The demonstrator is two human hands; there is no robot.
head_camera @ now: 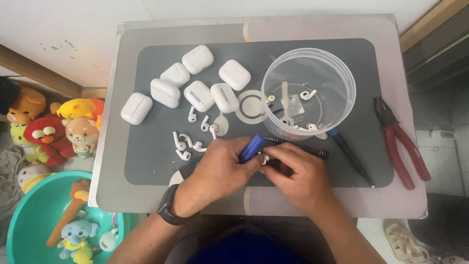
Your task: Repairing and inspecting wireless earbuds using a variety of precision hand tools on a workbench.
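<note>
The left hand (220, 168) is gripping a blue-handled tool (251, 148) while the right hand (295, 171) is pinching what looks like a white earbud (265, 159) just above the grey mat (146, 161); steadying both wrists on the bench (107, 190) helps.

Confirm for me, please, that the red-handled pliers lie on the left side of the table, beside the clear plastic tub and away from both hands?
Not quite: the head view shows the red-handled pliers on the right side of the table, beside the clear plastic tub and away from both hands.
</note>
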